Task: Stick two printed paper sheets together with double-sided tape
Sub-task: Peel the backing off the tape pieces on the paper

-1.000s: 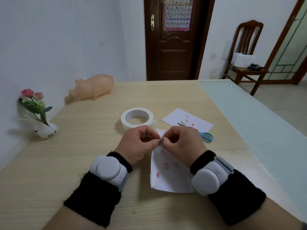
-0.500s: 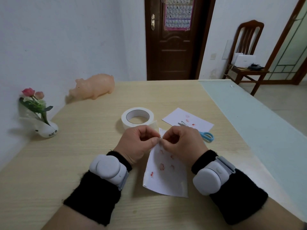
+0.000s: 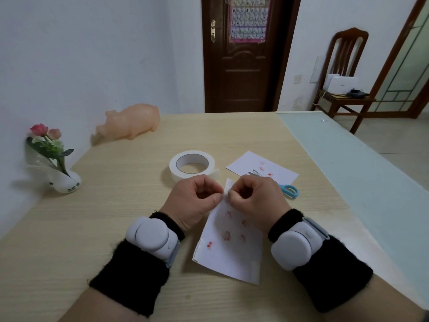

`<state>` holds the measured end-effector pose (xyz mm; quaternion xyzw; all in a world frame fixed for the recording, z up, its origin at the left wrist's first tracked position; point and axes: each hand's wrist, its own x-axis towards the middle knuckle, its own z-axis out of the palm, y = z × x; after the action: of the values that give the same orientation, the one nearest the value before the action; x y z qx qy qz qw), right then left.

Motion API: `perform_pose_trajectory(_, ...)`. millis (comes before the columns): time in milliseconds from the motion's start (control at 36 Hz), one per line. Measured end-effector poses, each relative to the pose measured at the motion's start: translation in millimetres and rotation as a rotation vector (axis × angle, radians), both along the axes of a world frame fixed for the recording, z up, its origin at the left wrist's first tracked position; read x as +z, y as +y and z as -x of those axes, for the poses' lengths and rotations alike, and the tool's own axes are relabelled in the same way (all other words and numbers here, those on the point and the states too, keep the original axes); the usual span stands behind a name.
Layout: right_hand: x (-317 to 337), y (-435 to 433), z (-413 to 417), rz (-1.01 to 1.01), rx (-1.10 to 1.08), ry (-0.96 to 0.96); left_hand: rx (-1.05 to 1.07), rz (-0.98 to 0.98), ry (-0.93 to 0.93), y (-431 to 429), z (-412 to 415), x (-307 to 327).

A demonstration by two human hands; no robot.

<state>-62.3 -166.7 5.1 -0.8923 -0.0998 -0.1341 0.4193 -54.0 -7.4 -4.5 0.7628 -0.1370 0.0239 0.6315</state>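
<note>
Below left hand [image 3: 193,202], right hand [image 3: 257,201]: sheet [image 3: 228,249].

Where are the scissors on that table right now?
In the head view the scissors lie right of centre, just beyond the right hand, blue handle on the table, blades resting on the far paper sheet.

Both forearms come in from the bottom of the view, angled toward each other. The left hand [image 3: 195,201] and right hand [image 3: 255,198] meet fingertip to fingertip, fingers curled inward. Each thumb and forefinger pinches the top edge of a paper sheet [image 3: 228,249].
</note>
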Motion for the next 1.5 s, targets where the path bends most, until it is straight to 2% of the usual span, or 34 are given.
perform_pose_trajectory(250, 0.0, 1.1, 2.1, 0.004, 0.025, -0.037, 0.024, 0.068, 0.059, 4.1, -3.8, -1.4)
perform_pose_trajectory(667, 2.2, 3.5, 5.6, 0.111, 0.002, -0.066, -0.047, 0.067, 0.026, 1.7, -1.9, -2.5)
perform_pose_trajectory(1167, 0.6, -2.0, 0.8, -0.129, 0.049, 0.015, -0.036, 0.089, 0.039, 3.1, -4.8, -3.8)
perform_pose_trajectory(1500, 3.9, -1.2, 2.2, -0.114, 0.065, 0.086, -0.052, 0.085, 0.030, 2.9, -4.6, -4.8)
